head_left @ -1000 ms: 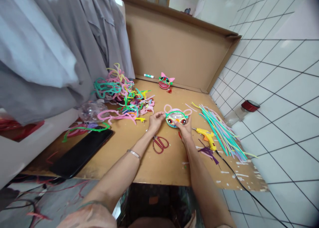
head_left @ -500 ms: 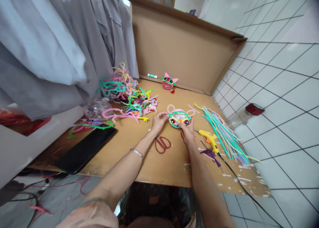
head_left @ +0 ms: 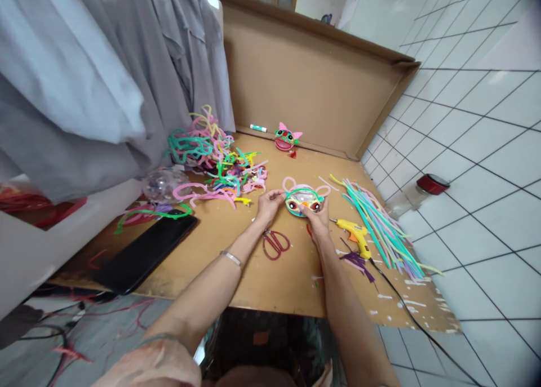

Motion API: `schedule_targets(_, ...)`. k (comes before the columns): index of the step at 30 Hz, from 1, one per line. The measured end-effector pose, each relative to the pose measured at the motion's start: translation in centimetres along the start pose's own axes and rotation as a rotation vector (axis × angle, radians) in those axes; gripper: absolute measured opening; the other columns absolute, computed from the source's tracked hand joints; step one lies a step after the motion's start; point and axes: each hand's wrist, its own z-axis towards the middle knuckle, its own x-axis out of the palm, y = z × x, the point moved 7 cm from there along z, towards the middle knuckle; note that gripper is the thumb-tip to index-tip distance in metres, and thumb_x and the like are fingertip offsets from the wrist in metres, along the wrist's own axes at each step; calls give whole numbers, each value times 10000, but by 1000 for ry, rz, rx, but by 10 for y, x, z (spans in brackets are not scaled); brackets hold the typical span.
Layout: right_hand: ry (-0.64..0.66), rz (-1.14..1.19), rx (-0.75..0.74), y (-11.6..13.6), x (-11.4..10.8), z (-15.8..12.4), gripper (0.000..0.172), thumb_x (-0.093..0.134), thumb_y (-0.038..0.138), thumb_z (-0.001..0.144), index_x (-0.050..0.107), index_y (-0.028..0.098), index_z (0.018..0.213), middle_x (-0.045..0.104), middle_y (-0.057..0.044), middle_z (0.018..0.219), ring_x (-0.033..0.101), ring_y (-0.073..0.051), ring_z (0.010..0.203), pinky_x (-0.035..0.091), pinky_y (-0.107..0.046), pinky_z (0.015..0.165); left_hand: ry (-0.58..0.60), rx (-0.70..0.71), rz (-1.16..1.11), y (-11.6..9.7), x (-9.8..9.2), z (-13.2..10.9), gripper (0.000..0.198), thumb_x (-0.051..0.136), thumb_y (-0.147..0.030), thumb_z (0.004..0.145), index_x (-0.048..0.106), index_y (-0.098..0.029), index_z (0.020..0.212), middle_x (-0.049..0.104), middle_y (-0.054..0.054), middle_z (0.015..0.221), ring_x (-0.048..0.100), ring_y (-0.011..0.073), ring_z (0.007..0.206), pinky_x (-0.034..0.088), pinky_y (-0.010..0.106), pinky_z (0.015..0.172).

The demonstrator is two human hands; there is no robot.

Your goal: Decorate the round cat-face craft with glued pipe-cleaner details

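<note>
Between my hands is a round pipe-cleaner animal face (head_left: 303,196) with a green rim, dark red eyes, an orange nose and two pink loop ears. My right hand (head_left: 320,217) grips it at its right side, thumb across the front near the nose. My left hand (head_left: 270,204) pinches its left edge, close to the green trim by the ear. Red-handled scissors (head_left: 276,244) lie on the table by my left wrist. A yellow hot glue gun (head_left: 355,236) rests right of my right hand, its nozzle pointing toward that hand.
A tangle of pipe cleaners (head_left: 211,150) is heaped at left, with a black phone-like slab (head_left: 146,254) nearer. Straight pipe cleaners (head_left: 380,229) lie at right beside a red-lidded jar (head_left: 431,184). A finished-looking pink-eared face (head_left: 286,137) sits by the cardboard wall (head_left: 304,77).
Almost nothing differs. The face and both hands keep the same hold, with only a very slight shift.
</note>
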Motion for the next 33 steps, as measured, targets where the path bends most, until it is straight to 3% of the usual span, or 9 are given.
schedule_targets(15,-8,-20,12,-3,-2,1,817,851,254,474,490,236,1207,658,-8,1046,642,-143,872,532,-287,826,3,18,-8,1,2,1,243,792,-297,539,670,-154,694,658,-4,673,541,107,629,438,252,685)
schedule_targets(28,-6,9,33,-13,-7,5,898,862,288,453,457,237,1254,641,-49,1168,640,-192,983,525,-374,907,-12,52,53,-3,1,-1,281,791,-352,552,651,-162,706,653,1,675,554,117,632,448,257,676)
schedule_targets(31,-26,15,69,-16,-9,5,911,859,295,460,435,233,1264,664,-43,1106,648,-192,961,523,-372,896,-14,60,59,-4,0,-2,279,792,-351,560,655,-161,710,662,4,676,563,117,637,462,256,683)
schedule_targets(33,-52,32,103,-18,-13,6,821,832,329,508,448,235,1229,675,-21,1034,647,-179,931,525,-349,865,-17,62,64,-5,-1,-2,276,791,-350,567,655,-161,714,665,4,682,568,118,643,465,257,687)
